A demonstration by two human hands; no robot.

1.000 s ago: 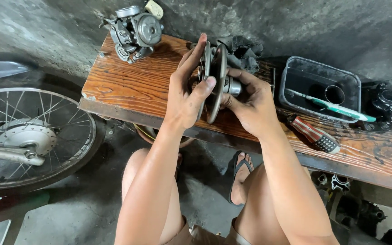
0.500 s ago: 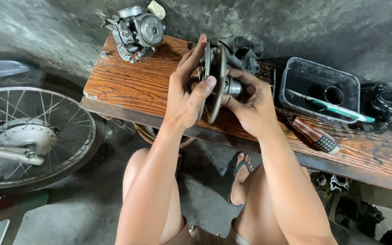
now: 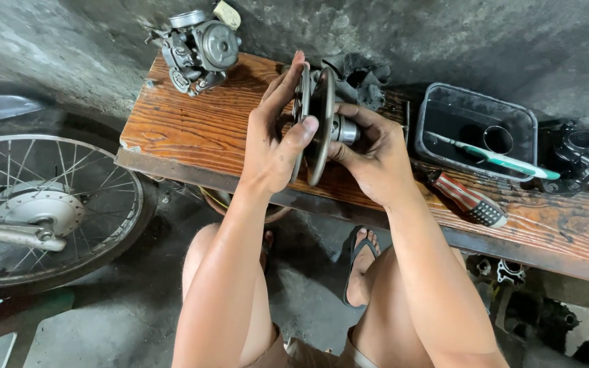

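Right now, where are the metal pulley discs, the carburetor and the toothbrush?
metal pulley discs [image 3: 322, 129], head view, on the rim face of the nearer disc, between the two hands.
carburetor [image 3: 202, 48], head view, on its round grey body.
toothbrush [image 3: 506, 160], head view, on the green-and-white handle lying across the black tray.

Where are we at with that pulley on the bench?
Done: the carburettor sits off to one side on the wooden bench, untouched. In hand: the left hand grips the rim of the metal pulley discs, held on edge above the bench, while the right hand holds the hub side. Left: the wire brush and the toothbrush lying across the black tray lie unused.
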